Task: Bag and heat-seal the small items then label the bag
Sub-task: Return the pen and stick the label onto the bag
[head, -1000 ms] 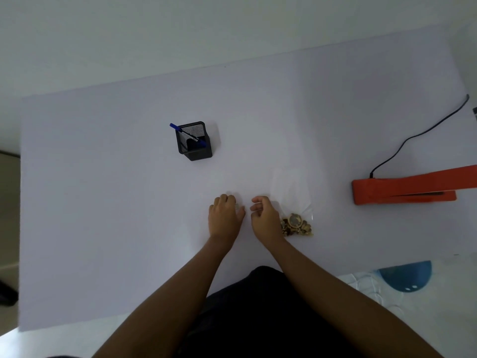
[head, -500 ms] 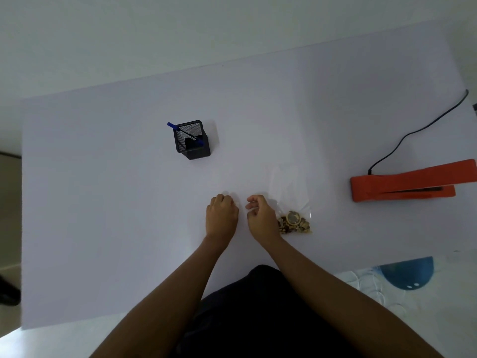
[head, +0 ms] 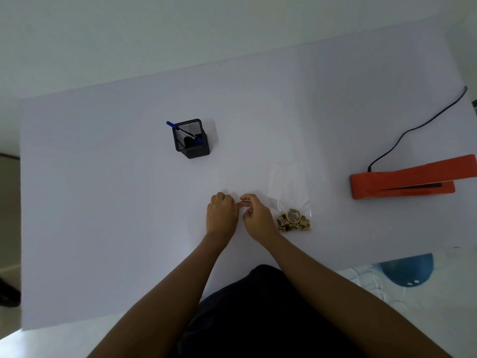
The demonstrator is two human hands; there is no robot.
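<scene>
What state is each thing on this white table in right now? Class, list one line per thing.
Clear plastic bag: lying flat, small brown items bunched at its near end.
Orange heat sealer: arm raised, black cable plugged in.
Black mesh pen cup: upright, blue pen leaning inside.
Left hand: fingers curled, contents unclear.
Right hand: fingers curled, contents unclear.

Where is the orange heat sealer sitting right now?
In the head view, the orange heat sealer lies on the white table at the far right, its black cord running off behind it, well right of the clear bag.
</scene>
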